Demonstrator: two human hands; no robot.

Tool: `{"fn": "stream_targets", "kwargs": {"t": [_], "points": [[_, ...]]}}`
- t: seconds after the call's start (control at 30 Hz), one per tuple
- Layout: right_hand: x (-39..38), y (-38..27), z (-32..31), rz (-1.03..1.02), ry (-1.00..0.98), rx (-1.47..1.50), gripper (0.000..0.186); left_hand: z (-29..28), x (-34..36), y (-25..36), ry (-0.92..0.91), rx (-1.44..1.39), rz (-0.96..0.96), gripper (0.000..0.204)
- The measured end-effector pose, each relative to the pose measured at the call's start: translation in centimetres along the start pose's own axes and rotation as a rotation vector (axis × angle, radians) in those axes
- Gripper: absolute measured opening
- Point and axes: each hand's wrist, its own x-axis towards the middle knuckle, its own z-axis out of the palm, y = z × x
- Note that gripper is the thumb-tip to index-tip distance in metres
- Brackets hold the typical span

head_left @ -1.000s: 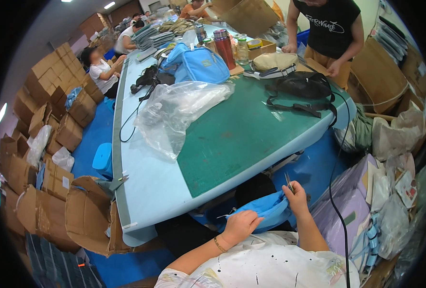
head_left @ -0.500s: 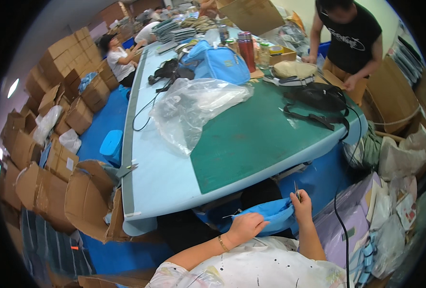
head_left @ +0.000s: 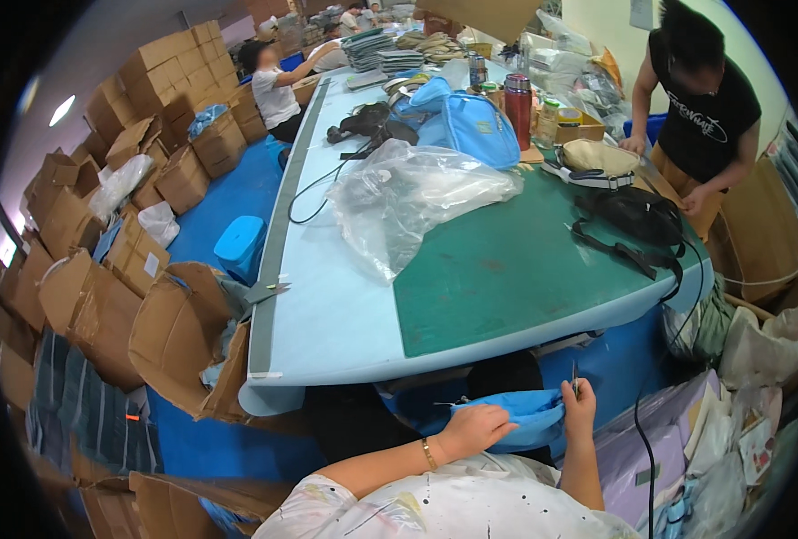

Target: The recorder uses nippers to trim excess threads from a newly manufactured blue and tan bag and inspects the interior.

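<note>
A piece of light blue fabric [head_left: 532, 416] rests in my lap below the table's near edge. My left hand [head_left: 475, 429] is closed on it, fingers curled over the cloth, with a bracelet at the wrist. In my right hand [head_left: 579, 404], at the fabric's right end, are small metal scissors [head_left: 575, 370] with the blades pointing up; these fingers also press against the cloth. Above my hands is the table's green mat [head_left: 480, 301], bearing a clear plastic bag [head_left: 403, 207], a black bag with straps [head_left: 633, 216] and, farther back, a blue bag [head_left: 475, 130].
A person [head_left: 704, 108] in a black top stands at the table's right; another [head_left: 273, 99] sits along its left. Cardboard boxes [head_left: 183, 332] crowd the left floor beside a blue plastic stool [head_left: 242, 247]. A black cable [head_left: 637, 422] hangs at my right, near wrapped goods [head_left: 651, 458].
The whole view has shifted, so the table and hands sit farther right. Both hands keep hold of fabric and scissors. The seated co-worker on the left has extended an arm toward the table.
</note>
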Motion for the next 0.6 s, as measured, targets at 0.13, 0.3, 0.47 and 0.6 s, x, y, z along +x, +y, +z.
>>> {"fn": "stream_targets", "kwargs": {"t": [0.13, 0.3, 0.47, 0.6], "points": [[-0.3, 0.0, -0.2, 0.005, -0.004, 0.008, 0.020, 0.0, -0.2, 0.1, -0.043, -0.011, -0.027, 0.027], [-1.0, 0.5, -0.4, -0.017, -0.012, -0.009, 0.020, 0.3, -0.9, 0.5, -0.013, -0.028, -0.015, 0.027], [-1.1, 0.5, -0.5, -0.033, 0.021, -0.081, 0.019, 0.4, -0.9, 0.3, -0.041, -0.022, -0.013, 0.027], [0.4, 0.5, 0.4, -0.075, -0.001, -0.110, 0.019, 0.4, -0.3, -1.5, -0.031, -0.038, -0.039, 0.027]]}}
